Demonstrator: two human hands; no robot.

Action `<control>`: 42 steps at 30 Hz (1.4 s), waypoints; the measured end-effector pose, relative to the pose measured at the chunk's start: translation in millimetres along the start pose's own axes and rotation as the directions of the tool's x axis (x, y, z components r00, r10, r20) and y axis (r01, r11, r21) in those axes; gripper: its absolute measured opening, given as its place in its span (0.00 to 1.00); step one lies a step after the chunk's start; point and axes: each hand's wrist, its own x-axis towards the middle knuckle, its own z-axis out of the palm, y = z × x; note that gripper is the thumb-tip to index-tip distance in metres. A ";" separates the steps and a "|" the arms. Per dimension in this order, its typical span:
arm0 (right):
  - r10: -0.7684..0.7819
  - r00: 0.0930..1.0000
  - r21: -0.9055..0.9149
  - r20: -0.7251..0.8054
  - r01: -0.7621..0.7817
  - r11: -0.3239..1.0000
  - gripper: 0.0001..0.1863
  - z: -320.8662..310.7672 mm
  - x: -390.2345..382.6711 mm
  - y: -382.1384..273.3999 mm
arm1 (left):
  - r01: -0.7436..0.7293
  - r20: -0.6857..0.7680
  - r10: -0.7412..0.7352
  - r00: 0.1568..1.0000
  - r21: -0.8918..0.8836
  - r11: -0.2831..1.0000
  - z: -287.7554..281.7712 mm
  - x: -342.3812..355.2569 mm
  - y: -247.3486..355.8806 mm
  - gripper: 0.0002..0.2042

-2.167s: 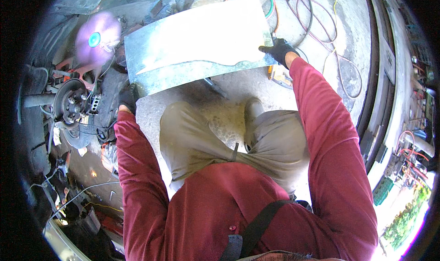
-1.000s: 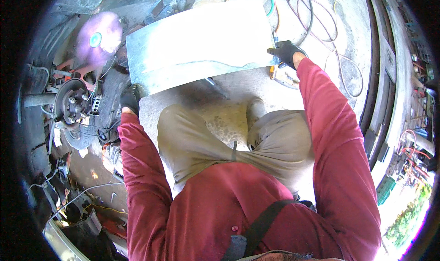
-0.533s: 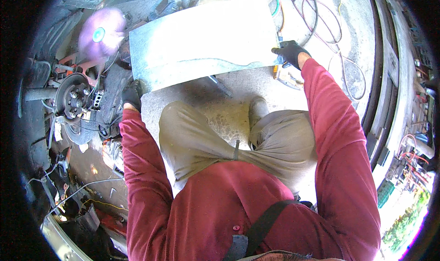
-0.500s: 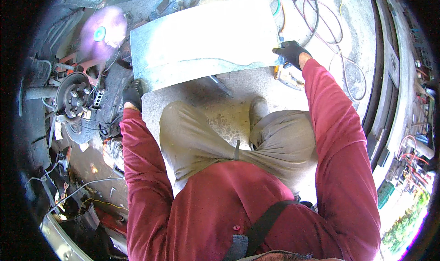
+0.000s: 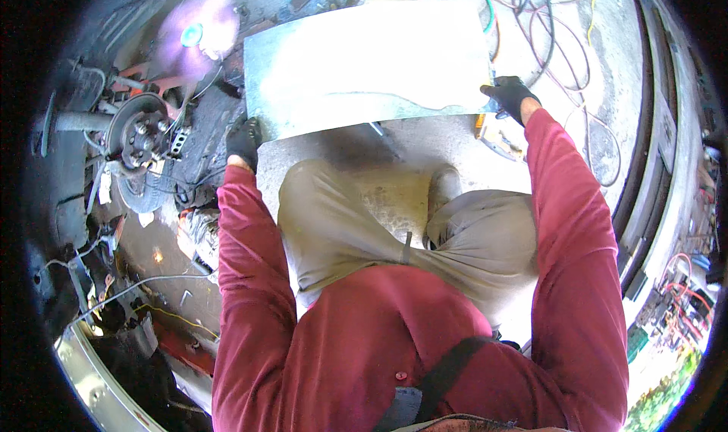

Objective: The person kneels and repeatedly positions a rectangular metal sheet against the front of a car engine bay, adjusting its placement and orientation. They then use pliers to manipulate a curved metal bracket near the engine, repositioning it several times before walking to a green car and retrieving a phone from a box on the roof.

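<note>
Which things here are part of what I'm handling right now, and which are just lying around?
In hand:
- metal sheet
- left hand, gloved, on the sheet's left corner
- right hand, gloved, on its right edge

Lying about:
- brake disc and hub
- cables on the ground
- small yellow tool

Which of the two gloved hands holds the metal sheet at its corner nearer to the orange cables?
The right hand: it grips the metal sheet beside the orange cables; the left hand grips opposite, near the brake disc.
</note>
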 end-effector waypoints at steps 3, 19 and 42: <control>0.005 1.000 0.064 0.030 -0.007 0.998 0.26 1.7 7.9 6.7 | 0.093 0.007 -0.094 0.996 -0.277 0.956 2.2 1.8 0.7 0.16; 0.001 0.998 0.144 0.070 -0.011 0.989 0.28 -3.1 4.4 6.5 | 0.031 -0.050 -0.344 0.938 -0.974 0.225 33.2 -0.1 -0.2 0.16; 0.089 0.995 0.077 0.053 -0.093 0.993 0.31 -6.8 -15.3 -20.2 | 0.262 0.269 -0.396 0.878 -0.962 -0.072 32.0 -8.4 -10.8 0.20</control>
